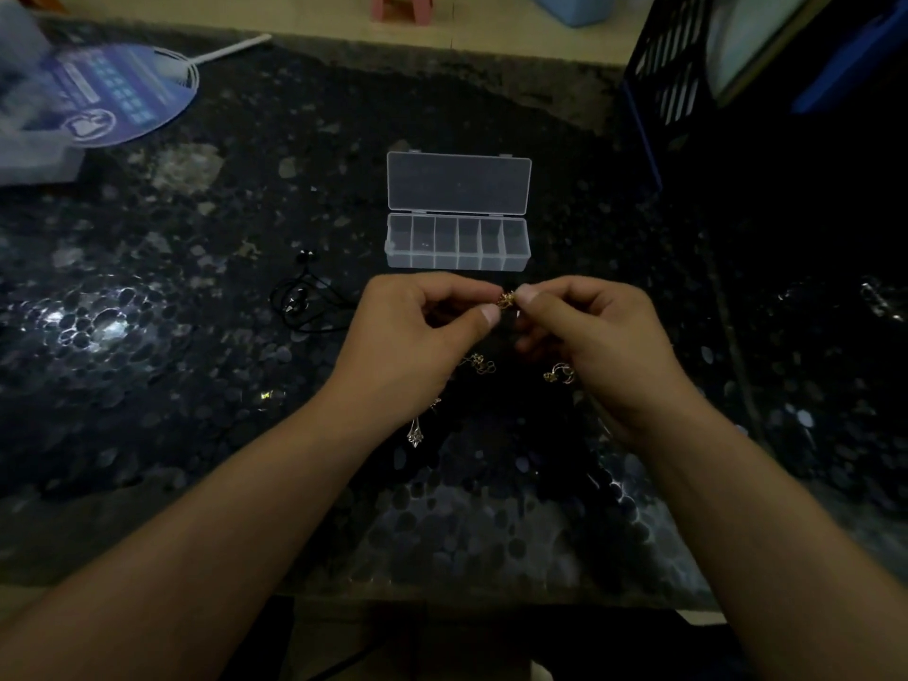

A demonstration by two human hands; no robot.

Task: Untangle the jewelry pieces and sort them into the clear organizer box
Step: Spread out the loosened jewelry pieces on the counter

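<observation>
My left hand [417, 326] and my right hand [589, 331] meet above the dark stone table and pinch a small gold jewelry piece [506, 299] between their fingertips. The clear organizer box [458, 260] lies just beyond them, lid open and flat behind it, with several compartments; one holds something small. Under my hands lie a gold chain piece [479, 363], a gold ring-shaped piece [560, 375] and a silver pendant [415, 435]. A black cord necklace [299, 302] lies to the left of my left hand.
A blue round hand fan [118, 95] and a foam block [29, 149] sit at the far left. A dark blue slatted crate [673, 66] stands at the far right. The table's near edge [442, 589] runs below my forearms.
</observation>
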